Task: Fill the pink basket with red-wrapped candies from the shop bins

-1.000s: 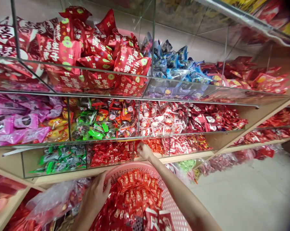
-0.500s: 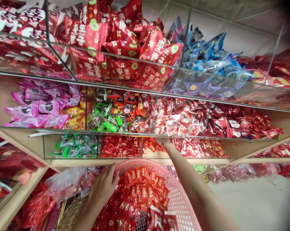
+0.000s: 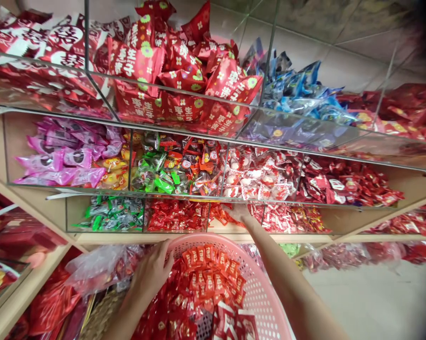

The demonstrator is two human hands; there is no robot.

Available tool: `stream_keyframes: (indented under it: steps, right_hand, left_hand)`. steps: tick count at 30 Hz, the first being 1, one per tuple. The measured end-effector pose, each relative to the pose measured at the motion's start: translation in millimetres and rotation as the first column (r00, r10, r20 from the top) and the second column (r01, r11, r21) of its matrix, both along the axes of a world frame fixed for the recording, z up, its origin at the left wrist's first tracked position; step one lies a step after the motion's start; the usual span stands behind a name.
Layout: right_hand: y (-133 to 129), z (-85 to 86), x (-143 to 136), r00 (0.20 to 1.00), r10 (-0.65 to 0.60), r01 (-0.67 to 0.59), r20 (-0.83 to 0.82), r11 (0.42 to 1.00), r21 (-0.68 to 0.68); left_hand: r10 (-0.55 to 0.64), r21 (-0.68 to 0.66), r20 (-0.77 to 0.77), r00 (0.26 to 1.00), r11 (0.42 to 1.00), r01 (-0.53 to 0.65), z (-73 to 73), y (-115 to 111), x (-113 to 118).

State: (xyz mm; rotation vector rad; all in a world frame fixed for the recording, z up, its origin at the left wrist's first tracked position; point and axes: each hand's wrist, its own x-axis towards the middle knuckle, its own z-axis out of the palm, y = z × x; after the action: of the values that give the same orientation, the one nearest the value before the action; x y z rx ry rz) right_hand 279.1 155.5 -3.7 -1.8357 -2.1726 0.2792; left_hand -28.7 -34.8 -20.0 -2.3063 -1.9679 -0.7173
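My left hand [image 3: 156, 264] is closed on the left rim of a pink perforated basket [image 3: 265, 295]. Inside the basket lie many red wrapped sweets [image 3: 207, 278], with a few dark red and white packets near me. My right hand [image 3: 240, 213] reaches into a lower shelf compartment, beside loose orange-red packets [image 3: 223, 215] on its wooden bottom. The clear shelf front and the packets partly hide its fingers, so whether it grips anything cannot be made out.
Clear-fronted bins above hold pink packets [image 3: 73, 158], green and black sweets [image 3: 163, 174] and large red bags [image 3: 184, 71]. Blue packets [image 3: 304, 89] stand upper right. A clear plastic bag [image 3: 92, 267] lies left of the basket, beneath the wooden shelf edge [image 3: 103, 240].
My right hand has shifted slightly lower and right in the compartment, beside the orange-red packets. My left hand stays on the basket rim. The view has moved a little.
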Motion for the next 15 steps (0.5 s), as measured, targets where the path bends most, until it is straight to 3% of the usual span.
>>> stream_keyframes:
  steps: [3, 6, 12, 15]
  right_hand:
    - [-11.6, -0.3, -1.7, 0.988, 0.043, -0.034, 0.145, 0.998, -0.06]
    - [-23.2, -4.7, -6.8, 0.98, 0.112, -0.1, 0.168, 0.992, -0.079]
    - [-36.7, -0.8, -10.1, 0.969, 0.245, -0.244, 0.001, 0.965, -0.097]
    - [-28.8, 9.0, -1.4, 0.975, 0.195, -0.2, -0.105, 0.979, -0.041]
  left_hand:
    - [-0.006, 0.021, 0.0, 1.0, 1.0, 0.006, 3.0, -0.5, 0.6]
    - [-0.007, 0.025, 0.001, 1.0, 1.0, 0.007, 4.6, -0.7, 0.7]
    - [-0.007, 0.023, 0.0, 1.0, 1.0, 0.007, 0.8, 0.1, -1.4]
    - [-0.014, 0.021, 0.013, 1.0, 1.0, 0.014, -1.2, 0.7, -2.4]
